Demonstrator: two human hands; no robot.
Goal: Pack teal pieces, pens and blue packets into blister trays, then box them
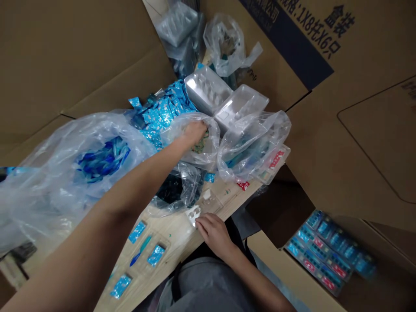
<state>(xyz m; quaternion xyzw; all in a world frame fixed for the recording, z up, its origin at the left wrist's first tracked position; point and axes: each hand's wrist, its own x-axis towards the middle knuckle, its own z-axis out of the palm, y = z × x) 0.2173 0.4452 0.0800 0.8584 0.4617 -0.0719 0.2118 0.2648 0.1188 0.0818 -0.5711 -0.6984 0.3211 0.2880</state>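
My left hand (196, 132) reaches into an open clear plastic bag (212, 149) of small greenish and tan pieces. Its fingers are curled downward among them, and what they hold is hidden. Close to the table's front edge, my right hand (214, 234) pinches the near end of a clear plastic tray (212, 201). A whitish piece shows in the tray by my fingertips. Left of it on the table, another clear tray (156, 234) carries several blue patterned packets (156, 255) and a blue-green stick-like item (140, 251).
A large bag (42, 173) of blue items lies left; a bag (190, 184) with dark contents sits mid-table. Blue packets (162, 112) are heaped behind, beside stacked clear trays (208, 89). Cardboard boxes (357, 143) surround the table (175, 221); one holds filled trays (320, 251).
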